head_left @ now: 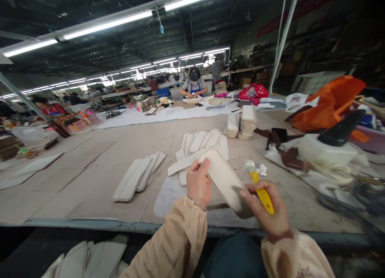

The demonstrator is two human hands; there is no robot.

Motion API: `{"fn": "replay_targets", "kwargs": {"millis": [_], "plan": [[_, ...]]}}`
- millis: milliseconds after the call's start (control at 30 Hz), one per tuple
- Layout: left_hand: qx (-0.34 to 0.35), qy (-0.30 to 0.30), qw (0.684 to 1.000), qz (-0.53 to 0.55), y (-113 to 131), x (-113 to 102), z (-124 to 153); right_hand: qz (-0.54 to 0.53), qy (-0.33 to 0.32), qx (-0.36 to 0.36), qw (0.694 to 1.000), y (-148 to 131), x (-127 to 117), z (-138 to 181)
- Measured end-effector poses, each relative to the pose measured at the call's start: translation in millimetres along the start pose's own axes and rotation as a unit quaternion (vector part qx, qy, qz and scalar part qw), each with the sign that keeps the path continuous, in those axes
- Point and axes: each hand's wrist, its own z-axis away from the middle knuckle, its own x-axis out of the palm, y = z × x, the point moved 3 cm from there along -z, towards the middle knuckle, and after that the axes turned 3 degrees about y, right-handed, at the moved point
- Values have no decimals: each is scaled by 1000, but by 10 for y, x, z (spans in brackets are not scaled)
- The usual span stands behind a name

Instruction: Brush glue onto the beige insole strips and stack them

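Observation:
My left hand (198, 184) is closed on the upper end of a cream insole-shaped board (224, 179), which I hold tilted above the table's near edge. My right hand (267, 210) grips a yellow-handled brush (261, 189) with white glue on its bristles, and its thumb rests on the board's lower end. Just beyond lie a long cream strip (186, 162) and a fanned row of similar boards (201, 141). Both sleeves are beige.
More boards lie fanned at the left (140, 177) and stacked farther back (248, 121). A white glue container with a black spout (331, 147) and an orange bag (329, 101) stand at the right. A seated worker (194, 85) is at the far end. Boards lie below the table (90, 260).

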Motion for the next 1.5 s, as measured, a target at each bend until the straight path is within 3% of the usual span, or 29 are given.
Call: {"fn": "replay_targets", "kwargs": {"millis": [167, 367, 733, 1200, 1400, 1500], "plan": [[-10, 38, 998, 40, 184, -178, -298, -92, -60, 52, 993, 23, -9, -12], [-9, 140, 989, 56, 260, -402, -439, -134, -29, 86, 987, 46, 107, 32], [-18, 193, 980, 43, 183, -626, -451, -46, -3, 93, 995, 203, 135, 54], [-3, 165, 983, 77, 145, -618, -439, 2, 23, 74, 997, 118, 67, 42], [-40, 49, 993, 98, 91, -534, -232, 5, 55, 75, 996, 31, 75, 51], [-60, 39, 994, 85, 21, -546, -147, 6, 71, 76, 995, 40, 73, 57]]}}
